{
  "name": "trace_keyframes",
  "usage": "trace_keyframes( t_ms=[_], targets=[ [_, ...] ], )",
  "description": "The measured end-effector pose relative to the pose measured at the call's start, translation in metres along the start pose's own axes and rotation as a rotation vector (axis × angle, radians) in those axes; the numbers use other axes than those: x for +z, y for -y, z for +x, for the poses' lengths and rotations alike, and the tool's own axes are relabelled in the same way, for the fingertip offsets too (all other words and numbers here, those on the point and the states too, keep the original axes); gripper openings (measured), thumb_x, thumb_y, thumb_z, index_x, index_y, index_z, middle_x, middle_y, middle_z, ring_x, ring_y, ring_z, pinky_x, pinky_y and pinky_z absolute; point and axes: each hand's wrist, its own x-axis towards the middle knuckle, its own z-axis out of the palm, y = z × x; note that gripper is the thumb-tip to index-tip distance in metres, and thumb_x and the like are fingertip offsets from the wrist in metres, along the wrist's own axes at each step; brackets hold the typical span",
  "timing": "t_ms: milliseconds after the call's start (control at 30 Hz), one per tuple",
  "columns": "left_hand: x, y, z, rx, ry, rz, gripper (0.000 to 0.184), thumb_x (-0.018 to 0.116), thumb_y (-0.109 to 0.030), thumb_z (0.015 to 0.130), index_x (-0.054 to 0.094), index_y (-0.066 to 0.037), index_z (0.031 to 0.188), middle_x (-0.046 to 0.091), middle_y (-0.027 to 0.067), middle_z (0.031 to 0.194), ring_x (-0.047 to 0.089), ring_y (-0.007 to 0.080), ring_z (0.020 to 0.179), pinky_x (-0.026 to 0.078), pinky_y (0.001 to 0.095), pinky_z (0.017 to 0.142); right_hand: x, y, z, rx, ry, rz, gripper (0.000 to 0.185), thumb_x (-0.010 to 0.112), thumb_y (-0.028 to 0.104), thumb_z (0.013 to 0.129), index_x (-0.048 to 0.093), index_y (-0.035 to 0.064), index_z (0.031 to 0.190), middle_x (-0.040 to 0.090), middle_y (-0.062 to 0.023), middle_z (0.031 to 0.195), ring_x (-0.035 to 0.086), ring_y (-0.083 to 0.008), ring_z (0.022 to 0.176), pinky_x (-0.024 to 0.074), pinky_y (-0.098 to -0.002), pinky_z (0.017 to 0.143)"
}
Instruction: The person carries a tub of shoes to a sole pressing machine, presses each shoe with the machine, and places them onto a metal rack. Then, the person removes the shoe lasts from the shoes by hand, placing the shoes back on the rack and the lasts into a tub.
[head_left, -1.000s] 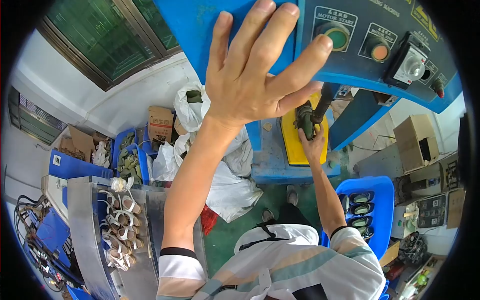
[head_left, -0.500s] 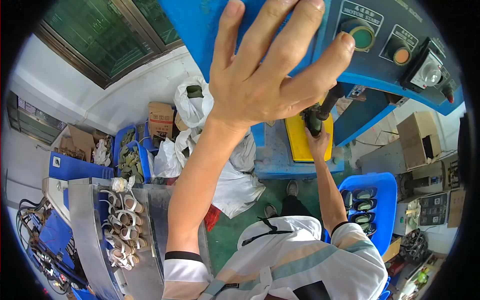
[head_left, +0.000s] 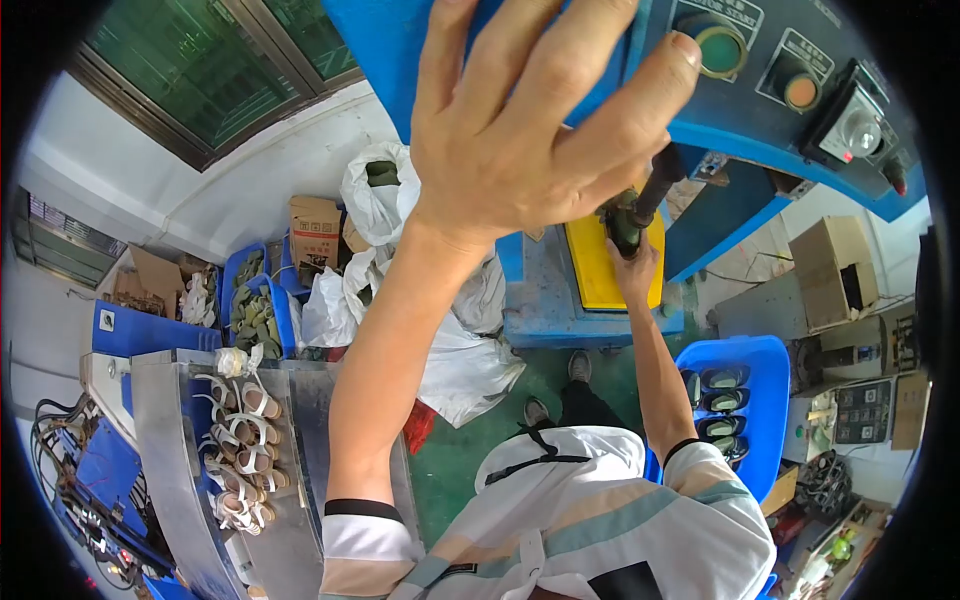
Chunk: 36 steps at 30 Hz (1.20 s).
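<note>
My left hand (head_left: 520, 140) is raised across the blue machine (head_left: 385, 50), fingers spread, close to its upper panel. It grips nothing, and I cannot tell whether the palm touches the machine. The thumb tip is just beside the green button (head_left: 720, 50). Lower down, my right hand (head_left: 636, 268) has its fingers around the near end of a dark green shoe (head_left: 625, 238). That shoe is over the yellow plate (head_left: 592, 285), directly under a dark press post (head_left: 657, 190). My left hand partly hides the plate and post.
A blue bin (head_left: 768, 425) with several dark shoes stands at the right. White strappy sandals (head_left: 240, 450) lie on a metal bench (head_left: 165, 400) at the left. White sacks (head_left: 465, 375), a cardboard box (head_left: 315, 232) and another carton (head_left: 832, 270) stand around the machine.
The view has shifted slightly, and my left hand appears a little higher in it. A small red light now shows at the panel's dial. My right hand stays at the shoe.
</note>
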Motion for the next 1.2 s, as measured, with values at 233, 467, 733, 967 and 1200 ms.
trace_keyframes(
  t_ms=[233,467,733,967,1200],
  targets=[
    [-0.004,0.006,-0.002,0.022,0.022,-0.011,0.034,0.05,-0.037,0.095,0.06,-0.023,0.124,0.059,0.0103,0.127,0.056,0.0281,0.118,0.031,0.0471,0.111,-0.015,0.003,0.005,0.069,0.085,-0.068,0.057,0.079,0.029,0.075,0.058,0.0011,0.12,0.066,-0.0209,0.104,0.055,-0.0378,0.101,0.0428,-0.0433,0.088],
    [-0.006,0.004,0.002,0.007,0.013,-0.029,0.033,0.05,-0.035,0.095,0.061,-0.021,0.123,0.059,0.011,0.128,0.057,0.0291,0.117,0.033,0.0477,0.11,-0.073,0.01,-0.034,-0.041,0.112,-0.194,0.051,0.075,0.028,0.08,0.061,0.0026,0.122,0.06,-0.0193,0.125,0.051,-0.0388,0.113,0.0379,-0.0454,0.101],
    [-0.005,0.004,0.001,0.019,0.015,-0.019,0.035,0.052,-0.034,0.093,0.06,-0.019,0.124,0.058,0.0129,0.128,0.057,0.0309,0.118,0.033,0.0476,0.109,-0.131,0.006,-0.051,-0.061,0.194,-0.231,0.038,0.072,0.019,0.083,0.065,0.0028,0.116,0.062,-0.0156,0.123,0.051,-0.0343,0.113,0.0397,-0.0443,0.1],
    [-0.017,0.002,0.002,-0.063,0.072,-0.233,0.043,0.064,-0.034,0.086,0.058,-0.017,0.126,0.054,0.0152,0.131,0.054,0.0348,0.119,0.036,0.0487,0.105,-0.121,-0.01,-0.038,-0.152,0.262,-0.235,0.042,0.071,0.02,0.083,0.062,0.0039,0.12,0.061,-0.0142,0.123,0.051,-0.0341,0.112,0.0402,-0.0462,0.096],
    [-0.109,-0.053,-0.061,-0.478,0.196,-0.345,0.053,0.071,-0.023,0.081,0.052,-0.011,0.13,0.042,0.0215,0.14,0.044,0.0386,0.128,0.034,0.0539,0.105,-0.081,0.001,-0.011,-0.082,0.307,-0.388,0.064,0.073,0.036,0.08,0.053,0.0018,0.131,0.056,-0.0186,0.129,0.05,-0.0377,0.114,0.0393,-0.0514,0.094]
  ],
)
